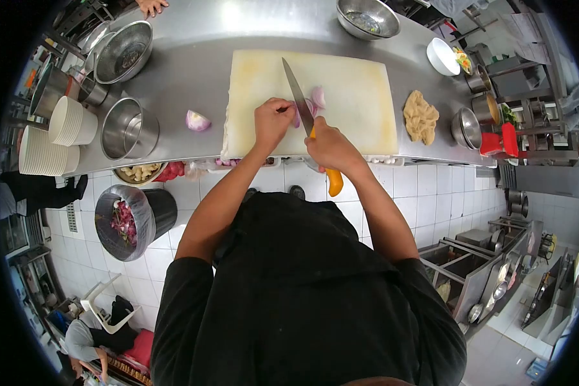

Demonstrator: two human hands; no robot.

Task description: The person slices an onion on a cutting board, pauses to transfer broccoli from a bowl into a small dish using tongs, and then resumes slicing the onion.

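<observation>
My right hand (334, 147) is wrapped round the yellow handle of a kitchen knife (296, 89), whose long blade points away over the white cutting board (360, 96). My left hand (274, 123) has its fingers curled against a piece of red onion (295, 115), just left of the blade; the fingertips are partly hidden. Cut onion pieces (319, 96) lie on the board by the blade's right side. A larger onion chunk (198, 121) sits on the steel counter, left of the board.
On the counter's left stand a steel pot (130, 130) and a colander (125, 53). A crumpled tan cloth (421, 118) lies right of the board, and a steel bowl (368, 19) sits behind it. Below, a lined bin (123, 222) holds onion peelings. Another person's hand (152, 6) rests at the far edge.
</observation>
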